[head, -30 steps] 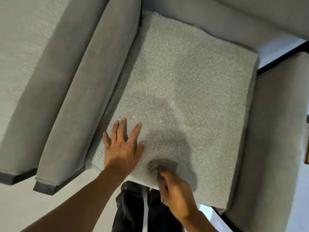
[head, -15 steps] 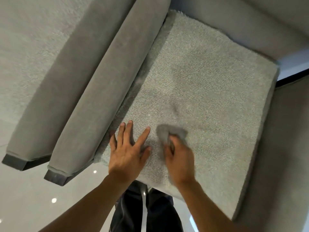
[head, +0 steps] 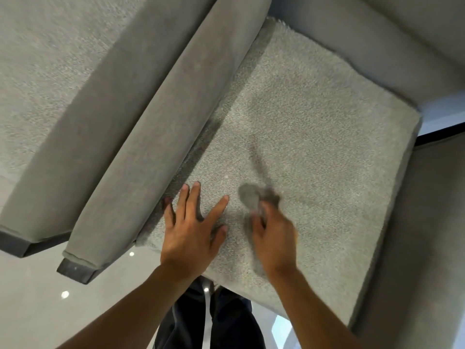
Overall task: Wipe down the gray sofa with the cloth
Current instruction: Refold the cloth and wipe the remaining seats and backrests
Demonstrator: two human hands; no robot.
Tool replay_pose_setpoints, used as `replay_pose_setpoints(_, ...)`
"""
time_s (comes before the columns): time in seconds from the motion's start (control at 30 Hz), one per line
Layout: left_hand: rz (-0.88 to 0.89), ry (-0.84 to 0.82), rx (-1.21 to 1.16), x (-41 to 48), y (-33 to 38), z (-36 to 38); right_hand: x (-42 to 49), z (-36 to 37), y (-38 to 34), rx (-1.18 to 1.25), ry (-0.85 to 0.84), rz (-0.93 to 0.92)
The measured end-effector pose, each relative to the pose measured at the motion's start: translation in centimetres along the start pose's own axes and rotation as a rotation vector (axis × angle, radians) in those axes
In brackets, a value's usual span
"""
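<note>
The gray sofa (head: 297,117) is seen from above, its nubby seat (head: 332,177) filling the middle of the view. The left hand (head: 191,233) lies flat on the seat near the front left corner, palm down, fingers straight and spread, the little finger close to the armrest (head: 161,137). Just beside it, toward the middle of the front edge, the right hand (head: 274,238) holds the cloth (head: 251,197). This hand is blurred, but its fingers look curled round the cloth, which is bunched into a small dark gray wad. The wad sticks out past the fingertips and presses on the seat, a little farther from the front edge than the knuckles. The two hands are apart, with a strip of bare seat between the left thumb and the right hand. A darker streak (head: 259,157) runs on the seat from the cloth toward the back. Below the front edge show dark trousers (head: 226,323) and a glossy pale floor (head: 37,306) with small light reflections
</note>
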State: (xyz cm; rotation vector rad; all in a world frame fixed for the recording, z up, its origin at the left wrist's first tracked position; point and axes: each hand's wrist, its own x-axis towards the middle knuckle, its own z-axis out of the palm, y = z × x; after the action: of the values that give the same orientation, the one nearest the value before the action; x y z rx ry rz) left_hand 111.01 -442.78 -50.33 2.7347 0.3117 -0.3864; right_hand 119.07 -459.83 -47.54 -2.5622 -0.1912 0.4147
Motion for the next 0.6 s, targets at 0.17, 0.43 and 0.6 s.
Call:
replay_pose_setpoints(0.17, -0.008, -0.019, -0.001, 0.3, 0.2, -0.5, 2.2, -2.3, 0.2, -0.167, 0.013, -0.025)
replay_pose_setpoints(0.43, 0.049, -0.009, -0.002, 1.1, 0.0, -0.5, 7.1, -1.5, 0.8, -0.117, 0.202, 0.21)
replay_pose_setpoints(0.6, 0.048, -0.024, 0.003, 1.2, 0.1, -0.5, 0.5, -2.2, 1.1, -0.16, 0.025, 0.135)
